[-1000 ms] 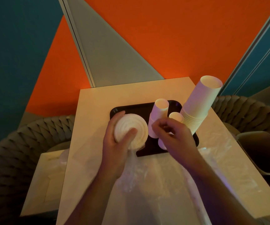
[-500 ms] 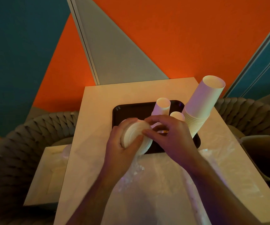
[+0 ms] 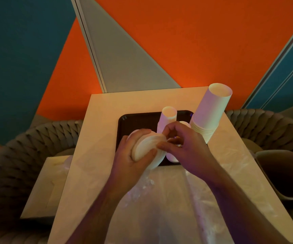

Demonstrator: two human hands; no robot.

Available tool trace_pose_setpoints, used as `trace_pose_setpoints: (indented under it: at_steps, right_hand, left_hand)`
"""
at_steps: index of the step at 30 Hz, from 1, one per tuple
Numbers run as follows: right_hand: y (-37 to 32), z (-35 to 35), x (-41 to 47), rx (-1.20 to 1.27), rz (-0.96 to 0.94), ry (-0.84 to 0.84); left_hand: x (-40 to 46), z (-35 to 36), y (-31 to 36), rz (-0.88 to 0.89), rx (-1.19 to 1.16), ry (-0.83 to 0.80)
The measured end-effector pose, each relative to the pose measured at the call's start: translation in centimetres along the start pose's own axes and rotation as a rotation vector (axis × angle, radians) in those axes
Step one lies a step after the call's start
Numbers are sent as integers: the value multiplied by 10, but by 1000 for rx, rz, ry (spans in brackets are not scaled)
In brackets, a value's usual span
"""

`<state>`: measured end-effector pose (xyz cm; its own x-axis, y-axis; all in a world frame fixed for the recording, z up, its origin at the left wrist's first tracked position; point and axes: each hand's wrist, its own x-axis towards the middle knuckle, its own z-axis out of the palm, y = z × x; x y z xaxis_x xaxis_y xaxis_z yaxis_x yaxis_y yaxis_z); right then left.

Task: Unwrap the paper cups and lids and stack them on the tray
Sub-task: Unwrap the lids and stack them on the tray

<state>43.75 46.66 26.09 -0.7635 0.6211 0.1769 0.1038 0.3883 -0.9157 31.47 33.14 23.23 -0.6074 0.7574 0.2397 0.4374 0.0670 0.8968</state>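
Left hand (image 3: pixel 133 155) grips the lid stack (image 3: pixel 148 150) on its side, axis running roughly 10-to-4 over the tray (image 3: pixel 124 120) near edge, right hand (image 3: pixel 182 147) at its 3 o'clock pinching the stack's end, likely peeling wrap (image 3: pixel 142 187).

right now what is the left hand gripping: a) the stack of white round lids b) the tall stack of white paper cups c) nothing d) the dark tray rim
a: the left hand curls round the stack of white round lids above the dark tray.
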Motion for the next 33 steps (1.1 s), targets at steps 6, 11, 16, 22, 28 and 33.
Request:
trace_pose_setpoints:
  at_steps: [6, 11, 16, 22, 28, 33]
  right_hand:
    - [5, 1, 0, 162, 109, -31]
    - [4, 12, 5, 401, 214, -39]
    - [11, 35, 15, 682, 379, 52]
    - [46, 75, 41, 826, 546, 286]
    - [104, 129, 62, 294, 574, 257]
    - [142, 159, 74, -48, 558, 144]
  left_hand:
    - [2, -6, -1, -31, -129, -90]
    - [6, -15, -6, -71, -252, -46]
    - [13, -32, -21, -178, -343, 25]
    - [19, -71, -53, -255, -274, 142]
    - [18, -112, -79, -424, -387, 254]
    - [18, -133, -93, -438, -396, 260]
